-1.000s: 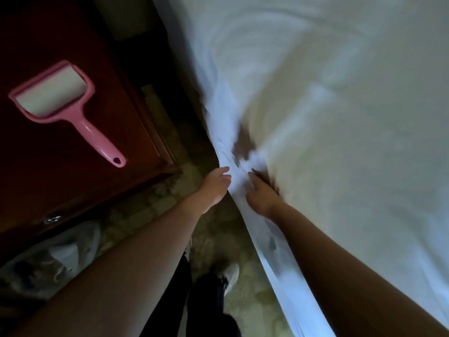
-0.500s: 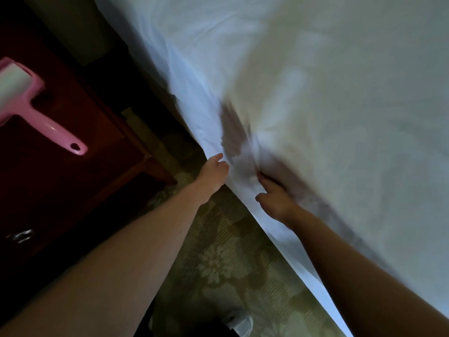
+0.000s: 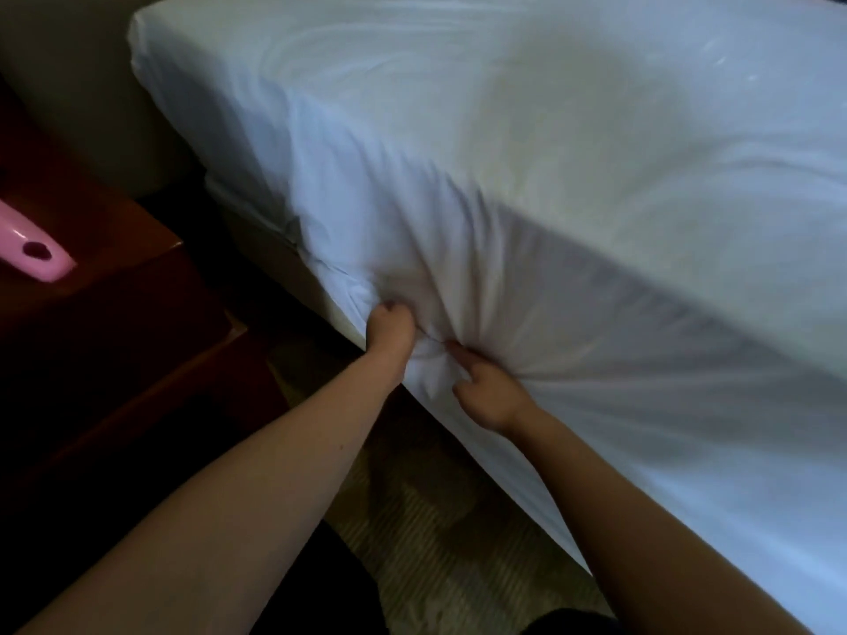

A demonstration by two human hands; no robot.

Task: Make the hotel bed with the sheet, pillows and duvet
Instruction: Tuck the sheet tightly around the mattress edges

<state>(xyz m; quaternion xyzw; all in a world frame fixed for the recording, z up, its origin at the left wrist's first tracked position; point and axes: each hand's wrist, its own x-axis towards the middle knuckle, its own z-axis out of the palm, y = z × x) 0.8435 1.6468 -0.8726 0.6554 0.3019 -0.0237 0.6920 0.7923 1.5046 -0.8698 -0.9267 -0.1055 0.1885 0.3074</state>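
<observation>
So the white sheet [image 3: 504,130] was spread over pretty much the whole top of the bed [image 3: 270,254] and hung down the near side, smooth up top but all gathered into creases fanning out from one spot at the bottom edge of that side. Patterned carpet [image 3: 435,520] ran along below the bed's near edge, and a dark wooden nightstand [image 3: 114,313] sat off by the bed's far left corner, with a gap between them. Both hands were down at that bunched spot, close together. The left hand [image 3: 389,332] had its fingers curled tight into a wad of the sheet, and the right hand [image 3: 486,396] just beside it was curled too, thumb and fingers pinching the same bunch of fabric. A pink plastic handle [image 3: 32,254] with a hole in its end lay on the nightstand's top, at its left edge, mostly out of view.
</observation>
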